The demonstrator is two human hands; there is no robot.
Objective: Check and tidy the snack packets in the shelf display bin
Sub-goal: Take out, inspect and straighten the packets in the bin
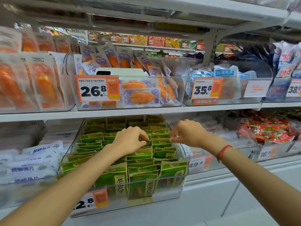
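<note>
Both hands are working in the clear display bin [180, 185] on the lower shelf, where green snack packets [140, 162] are standing in rows. Nearest the viewer, the front rows are leaning unevenly below the grips. The left hand [130, 139] is pinching a packet top at mid-bin; just beside it, the right hand [187, 133] is curling narrowly, contents unclear. Straightening should proceed row by row, rearward beyond both grips.

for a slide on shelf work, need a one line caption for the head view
Both hands, left hand and right hand, reach into a clear bin of green snack packets.
</note>
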